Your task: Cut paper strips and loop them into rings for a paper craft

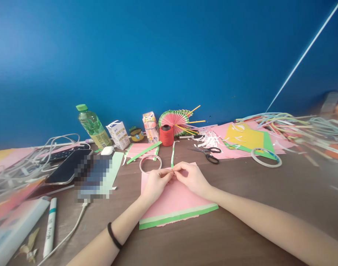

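Note:
A pink paper sheet with green and pale bands along its near edge lies on the brown table. My left hand and my right hand meet at the sheet's far edge. Both pinch the near end of a thin green-and-white paper strip that runs away from me toward a red thread spool. A roll of clear tape lies just left of the strip.
Black scissors and a second tape roll lie to the right by coloured paper sheets. A pink paper fan, cartons, a green-capped bottle, phones, cables and a glue stick crowd the back and left.

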A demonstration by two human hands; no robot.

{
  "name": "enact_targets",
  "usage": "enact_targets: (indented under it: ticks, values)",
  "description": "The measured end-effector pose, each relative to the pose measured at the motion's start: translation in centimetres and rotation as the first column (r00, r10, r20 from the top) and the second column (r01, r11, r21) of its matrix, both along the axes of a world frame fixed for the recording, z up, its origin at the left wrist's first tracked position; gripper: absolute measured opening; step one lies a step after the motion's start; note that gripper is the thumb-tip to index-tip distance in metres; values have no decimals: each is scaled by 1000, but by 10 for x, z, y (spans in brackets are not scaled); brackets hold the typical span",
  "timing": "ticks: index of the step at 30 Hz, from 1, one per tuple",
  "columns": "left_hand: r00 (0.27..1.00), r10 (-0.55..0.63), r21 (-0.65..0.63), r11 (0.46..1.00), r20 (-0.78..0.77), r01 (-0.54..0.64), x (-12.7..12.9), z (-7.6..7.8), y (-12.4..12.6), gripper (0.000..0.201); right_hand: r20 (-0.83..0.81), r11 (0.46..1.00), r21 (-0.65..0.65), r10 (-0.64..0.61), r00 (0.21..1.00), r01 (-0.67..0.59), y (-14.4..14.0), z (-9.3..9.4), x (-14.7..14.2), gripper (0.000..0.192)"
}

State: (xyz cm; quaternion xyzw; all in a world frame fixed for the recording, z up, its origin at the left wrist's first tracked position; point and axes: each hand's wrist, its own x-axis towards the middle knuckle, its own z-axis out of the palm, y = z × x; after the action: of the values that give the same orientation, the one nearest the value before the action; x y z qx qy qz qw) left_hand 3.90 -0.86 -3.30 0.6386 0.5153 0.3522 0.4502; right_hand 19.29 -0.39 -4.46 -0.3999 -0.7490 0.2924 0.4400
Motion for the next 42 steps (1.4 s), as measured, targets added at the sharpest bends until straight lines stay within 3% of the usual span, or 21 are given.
enact_targets:
  ticks: [27, 36, 42]
  values:
    - [998, 12, -57, 998, 63, -9, -1, 1, 1, 23, -22, 998, -65, -20, 1000, 19, -1, 3, 0, 13]
    - [995, 24, -98, 995, 95, -15, 0, 5, 0, 22, -91, 990, -141, -36, 995, 23, 1, 3, 1, 13]
    - [997, 6, -90, 996, 78, 1, -1, 2, 2, 19, -264, 985, -170, -85, 961, 40, 4, -1, 3, 14]
